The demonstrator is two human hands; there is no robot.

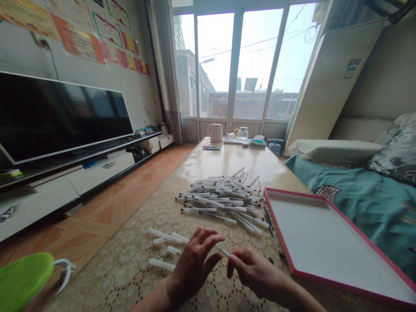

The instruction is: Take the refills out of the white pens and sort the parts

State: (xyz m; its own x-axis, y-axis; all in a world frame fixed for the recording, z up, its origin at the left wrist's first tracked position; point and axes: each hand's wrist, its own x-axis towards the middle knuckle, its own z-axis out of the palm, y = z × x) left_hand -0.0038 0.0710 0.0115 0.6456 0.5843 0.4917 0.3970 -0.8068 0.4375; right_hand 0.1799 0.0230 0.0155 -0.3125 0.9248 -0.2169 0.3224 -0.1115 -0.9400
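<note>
My right hand [248,266] is closed on a thin white pen [222,251], which points up and left from its fingertips. My left hand [198,255] is open at the pen's far end, thumb and fingers apart, with the pen tip between them; whether they touch it I cannot tell. Several translucent white tubes, like pen caps [161,264], lie on the tablecloth left of my left hand. Beyond both hands is a loose pile of white pens [221,195] with dark ends. A few small black pieces [271,260] lie right of my right hand.
A white tray with a pink rim [294,264] lies along the table's right side. A kettle [216,132] and a glass jug [242,134] stand at the far end of the patterned table [130,264]. A green stool [26,279] is at lower left, a sofa [351,208] at right.
</note>
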